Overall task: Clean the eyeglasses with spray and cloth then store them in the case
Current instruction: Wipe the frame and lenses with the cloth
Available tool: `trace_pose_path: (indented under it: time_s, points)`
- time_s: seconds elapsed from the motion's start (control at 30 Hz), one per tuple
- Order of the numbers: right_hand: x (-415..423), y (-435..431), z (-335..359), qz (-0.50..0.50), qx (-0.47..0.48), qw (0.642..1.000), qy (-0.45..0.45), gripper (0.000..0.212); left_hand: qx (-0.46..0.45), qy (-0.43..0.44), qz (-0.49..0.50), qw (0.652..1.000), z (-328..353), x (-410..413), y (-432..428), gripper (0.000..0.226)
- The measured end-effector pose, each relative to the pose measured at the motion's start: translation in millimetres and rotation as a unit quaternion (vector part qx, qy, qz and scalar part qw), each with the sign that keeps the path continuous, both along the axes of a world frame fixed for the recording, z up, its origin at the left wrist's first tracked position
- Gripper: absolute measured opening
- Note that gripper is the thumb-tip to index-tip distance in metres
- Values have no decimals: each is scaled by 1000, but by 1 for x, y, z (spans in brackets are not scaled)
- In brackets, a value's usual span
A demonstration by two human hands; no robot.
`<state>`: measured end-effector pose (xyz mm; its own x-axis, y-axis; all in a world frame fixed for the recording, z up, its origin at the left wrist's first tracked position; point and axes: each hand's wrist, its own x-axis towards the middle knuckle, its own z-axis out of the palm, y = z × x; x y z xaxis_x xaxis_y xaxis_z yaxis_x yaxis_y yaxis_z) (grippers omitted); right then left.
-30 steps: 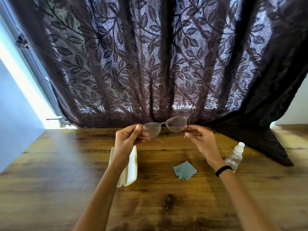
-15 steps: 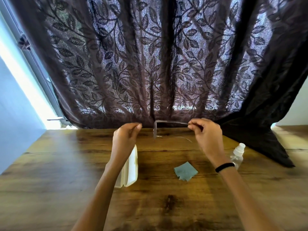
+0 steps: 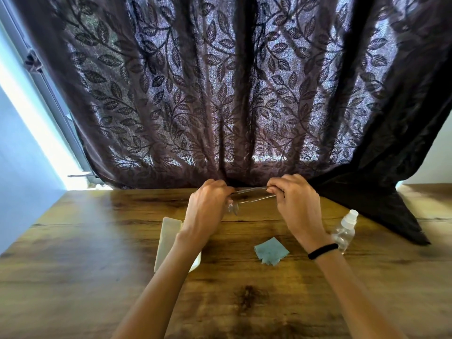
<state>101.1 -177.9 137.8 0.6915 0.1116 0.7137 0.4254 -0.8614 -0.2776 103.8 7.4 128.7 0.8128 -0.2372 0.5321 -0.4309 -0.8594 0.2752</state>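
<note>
Above the far part of the wooden table (image 3: 97, 277) I hold thin-framed eyeglasses (image 3: 252, 194) between both hands. My left hand (image 3: 206, 209) grips the lens end, one clear lens showing below its fingers. My right hand (image 3: 293, 204) pinches the thin temple arms, which run sideways between the hands. A cream glasses case (image 3: 167, 238) lies under my left forearm, partly hidden. A small blue-grey cloth (image 3: 271, 251) lies on the table between my arms. A clear spray bottle (image 3: 344, 230) with a white cap stands just right of my right wrist.
A dark leaf-patterned curtain (image 3: 220, 94) hangs along the table's far edge, and its right end drapes onto the tabletop (image 3: 381, 209). A bright window frame (image 3: 49, 143) and a blue wall are at the left.
The glasses were held face-on with both lenses showing, then turned edge-on. My left hand let go for a moment and now grips the lens end again; both hands sit lower.
</note>
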Motion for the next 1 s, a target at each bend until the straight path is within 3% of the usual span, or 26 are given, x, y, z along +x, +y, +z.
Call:
trace_pose_path:
  time_s: [0.2,0.27,0.37,0.5,0.57,0.63,0.73,0.8,0.87,1.0]
  points:
    - [-4,5,5,51,-19,998,-17,3,-44,18,15,999,-11,3,8,11]
    - [-5,6,6,74,3,997,-8,13,-72,9,16,997,-15,5,11,15]
    - [-6,1,7,94,110,989,-15,26,-116,14,36,993,-22,7,17,17]
    - [-6,-19,-12,54,254,965,-37,16,-217,15,39,975,-27,7,26,16]
    - [-5,-30,-31,-8,253,967,45,12,-272,9,47,961,-29,6,30,17]
    - [-1,-37,-57,-58,177,960,211,13,-342,16,54,938,-31,4,32,16]
    - [1,-33,-88,-80,76,895,432,40,-406,19,54,912,-34,3,31,19]
    - [-1,-24,-102,-107,23,882,459,58,-431,11,40,902,-35,2,32,22]
    - [-3,-15,-109,-131,-5,888,440,63,-440,-5,27,898,-36,2,33,22]
    - [0,-12,-108,-100,59,888,446,25,-446,-31,11,894,-38,2,38,27]
